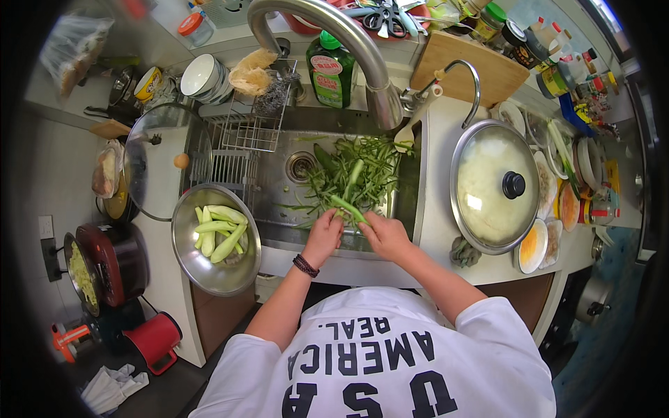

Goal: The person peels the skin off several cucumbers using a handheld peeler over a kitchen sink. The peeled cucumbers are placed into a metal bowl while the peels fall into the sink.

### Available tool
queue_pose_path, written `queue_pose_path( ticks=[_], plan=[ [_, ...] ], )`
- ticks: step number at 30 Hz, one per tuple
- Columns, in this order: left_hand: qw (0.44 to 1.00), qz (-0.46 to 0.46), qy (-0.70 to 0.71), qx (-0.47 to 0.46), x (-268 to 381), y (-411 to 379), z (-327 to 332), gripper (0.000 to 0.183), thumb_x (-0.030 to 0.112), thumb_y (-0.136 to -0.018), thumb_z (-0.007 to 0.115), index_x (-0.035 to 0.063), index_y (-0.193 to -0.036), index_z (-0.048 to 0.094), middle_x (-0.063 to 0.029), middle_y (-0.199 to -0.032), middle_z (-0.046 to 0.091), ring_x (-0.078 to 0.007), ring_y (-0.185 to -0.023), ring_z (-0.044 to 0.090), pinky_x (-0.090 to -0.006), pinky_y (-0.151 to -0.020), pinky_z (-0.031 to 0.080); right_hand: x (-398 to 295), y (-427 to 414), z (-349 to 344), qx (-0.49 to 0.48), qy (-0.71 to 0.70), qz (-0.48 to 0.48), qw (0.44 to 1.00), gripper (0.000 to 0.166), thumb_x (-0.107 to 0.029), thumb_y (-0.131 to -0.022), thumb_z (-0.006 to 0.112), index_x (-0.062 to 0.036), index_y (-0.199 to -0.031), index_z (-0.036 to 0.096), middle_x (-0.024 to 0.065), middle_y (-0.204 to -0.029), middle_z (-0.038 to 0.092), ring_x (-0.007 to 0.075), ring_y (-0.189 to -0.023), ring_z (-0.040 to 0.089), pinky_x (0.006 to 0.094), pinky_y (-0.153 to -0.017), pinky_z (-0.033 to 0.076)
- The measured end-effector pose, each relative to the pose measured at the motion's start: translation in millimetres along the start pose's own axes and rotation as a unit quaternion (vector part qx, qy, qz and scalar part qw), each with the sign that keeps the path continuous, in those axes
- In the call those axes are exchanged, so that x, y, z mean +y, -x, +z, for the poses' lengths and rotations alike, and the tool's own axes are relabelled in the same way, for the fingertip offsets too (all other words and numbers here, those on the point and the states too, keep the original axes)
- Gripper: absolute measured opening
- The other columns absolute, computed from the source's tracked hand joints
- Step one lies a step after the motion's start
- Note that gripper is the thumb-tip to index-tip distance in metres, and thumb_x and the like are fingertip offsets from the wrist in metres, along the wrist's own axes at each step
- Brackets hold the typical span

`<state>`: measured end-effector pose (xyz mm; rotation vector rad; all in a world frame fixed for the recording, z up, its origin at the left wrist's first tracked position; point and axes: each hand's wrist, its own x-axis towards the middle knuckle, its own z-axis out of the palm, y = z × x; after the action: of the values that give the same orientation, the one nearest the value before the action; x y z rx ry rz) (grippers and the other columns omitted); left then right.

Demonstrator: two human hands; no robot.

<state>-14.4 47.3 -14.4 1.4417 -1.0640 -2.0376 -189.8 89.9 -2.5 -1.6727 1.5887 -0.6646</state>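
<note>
Over the front of the stainless steel sink (277,230), my right hand (385,236) grips one end of a green stalk-like vegetable piece (349,208). Close beside it on the left, my left hand (325,236) is closed on its near part, where a small bit of green shows; what else lies within its fingers is hidden. Long green peelings (366,162) are heaped in the sink just beyond both hands, with a whole green gourd (324,157) among them. A steel bowl (183,261) on the left holds several peeled pale-green gourds (222,226).
The steel faucet (384,99) arches above the sink. A wire rack (251,130) hangs at its back left. To the right stands a pan with a glass lid (483,209); a large glass lid (151,177) leans at the left. Dishes and jars crowd the far right counter.
</note>
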Motion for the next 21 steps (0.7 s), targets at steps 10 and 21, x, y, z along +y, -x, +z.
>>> queue_pose_path(
  ticks=[10, 21],
  plan=[
    [0.958, 0.161, -0.216, 0.097, -3.8, 7.2, -2.3, 0.026, 0.013, -0.090, 0.045, -0.0012, -0.110, 0.051, -0.0107, -0.071, 0.053, -0.0208, -0.062, 0.052, -0.0307, -0.057, 0.041, 40.6, -45.3, -3.9, 0.031, 0.036, 0.066, 0.997, 0.022, -0.029, -0.089, 0.049, -0.0074, -0.087, 0.049, 0.0146, -0.062, 0.057, 0.0379, -0.059, 0.056, 0.0482, -0.052, 0.042],
    [0.939, 0.152, -0.271, 0.149, 6.9, 5.3, -1.0, 0.030, 0.014, -0.088, 0.046, -0.0016, -0.114, 0.050, -0.0184, -0.083, 0.059, -0.0256, -0.074, 0.058, -0.0328, -0.068, 0.045, -0.1, -37.4, -7.6, -0.052, -0.059, -0.061, 0.995, 0.021, -0.028, -0.089, 0.050, -0.0080, -0.085, 0.048, 0.0166, -0.063, 0.056, 0.0389, -0.060, 0.056, 0.0479, -0.051, 0.042]
  ],
)
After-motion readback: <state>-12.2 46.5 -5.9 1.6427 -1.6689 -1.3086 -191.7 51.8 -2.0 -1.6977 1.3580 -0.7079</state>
